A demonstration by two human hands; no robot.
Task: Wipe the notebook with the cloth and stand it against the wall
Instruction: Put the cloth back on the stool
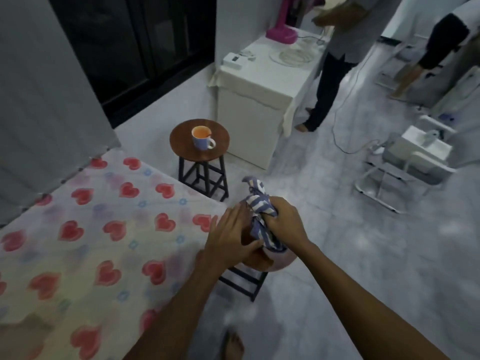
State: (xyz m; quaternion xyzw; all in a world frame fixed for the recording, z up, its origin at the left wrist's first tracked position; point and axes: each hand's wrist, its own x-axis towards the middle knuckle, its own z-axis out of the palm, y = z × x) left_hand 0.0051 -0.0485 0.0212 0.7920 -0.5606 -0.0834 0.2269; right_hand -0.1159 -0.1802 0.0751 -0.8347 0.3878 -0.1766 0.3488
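My right hand point(283, 219) is clenched on a bunched blue-and-white striped cloth point(255, 194), pressing it down on the near round stool point(255, 261). My left hand point(231, 236) lies flat beside it, fingers spread, on the stool's left part. A pale pinkish surface point(283, 262) shows under the cloth at the stool's right edge. I cannot tell whether it is the notebook, since both hands and the cloth cover most of what lies there. The grey wall point(39, 100) rises at the far left behind the bed.
A bed with a heart-print sheet point(91, 229) fills the left. A second round stool point(200, 139) carries a mug point(202, 139). Behind it stands a white cabinet point(259, 100). Two people point(330, 74) stand at the back, a white trolley point(405, 165) is at the right, and a cable lies on the floor.
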